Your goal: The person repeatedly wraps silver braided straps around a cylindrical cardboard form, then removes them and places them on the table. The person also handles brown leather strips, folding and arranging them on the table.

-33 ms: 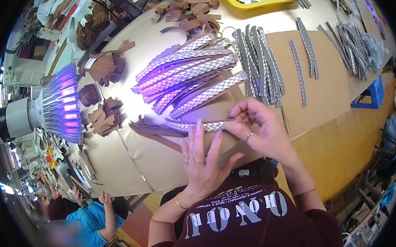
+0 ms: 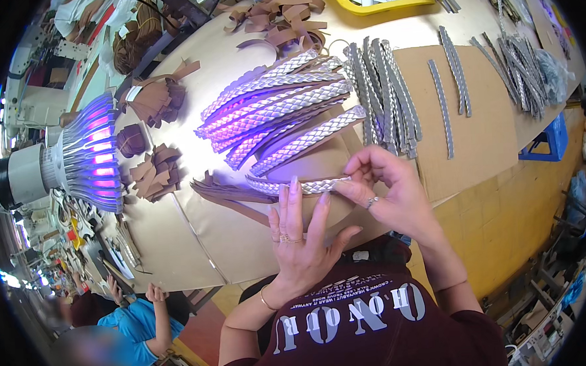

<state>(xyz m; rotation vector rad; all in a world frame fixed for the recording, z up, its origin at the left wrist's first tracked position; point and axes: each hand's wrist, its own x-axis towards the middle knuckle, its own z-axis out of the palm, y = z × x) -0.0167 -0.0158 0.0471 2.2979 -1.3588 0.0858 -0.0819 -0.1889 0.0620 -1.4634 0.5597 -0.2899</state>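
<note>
A silver-white braided strap [image 2: 270,186] lies across the near part of the table, curving slightly up at its left end. My left hand [image 2: 302,239], fingers spread, rests its fingertips along the strap's near edge. My right hand [image 2: 390,194] has the strap's right end pinched between thumb and forefinger. Beneath and to the left of the strap are thin brown strips [image 2: 231,196]. Just beyond lies a pile of braided straps [image 2: 317,138], some with brown backing showing, under violet light. How the held strap joins the brown strip under it is hidden by my fingers.
A finned lamp [image 2: 96,153] glows at the left, near bundles of brown pieces [image 2: 154,172]. Grey braided strips [image 2: 385,98] lie partly on a cardboard sheet [image 2: 482,133] at right. A yellow tray [image 2: 383,6] stands far back. A person in blue [image 2: 138,330] sits lower left.
My right hand has shifted very slightly to the right, and the strap's pinched end has moved a little with it. My left hand stays in place.
</note>
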